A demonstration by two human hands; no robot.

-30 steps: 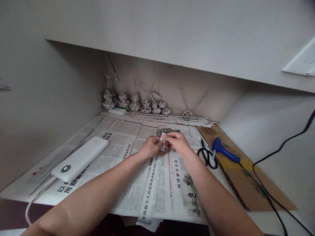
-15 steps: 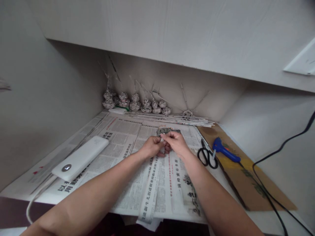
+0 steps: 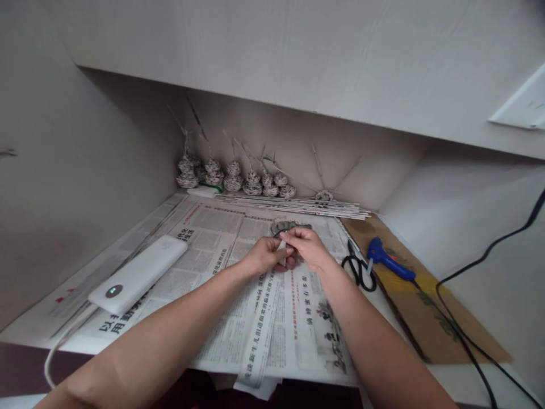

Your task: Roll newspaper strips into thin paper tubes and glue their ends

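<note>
A long newspaper strip (image 3: 260, 335) runs from my fingers down toward the front edge of the table. Its upper end is pinched in my left hand (image 3: 266, 255), fingers curled. Close against it, my right hand (image 3: 307, 246) is also closed on the strip's end, thumb and forefinger together. Just beyond my fingertips lies a grey picture or object (image 3: 293, 227), partly covered by my hands. Newspaper sheets (image 3: 204, 250) lie under both hands.
At the back stand several small woven paper gourds (image 3: 233, 177), behind a bundle of thin paper sticks (image 3: 293, 205). Black-handled scissors (image 3: 360, 272) and a blue glue gun (image 3: 389, 260) on cardboard (image 3: 460, 335) lie right. A white power bank (image 3: 140, 272) with a cable lies left.
My fingers have shifted slightly at the strip's upper end. Both hands stay closed together in nearly the same place, and the view has moved a little.
</note>
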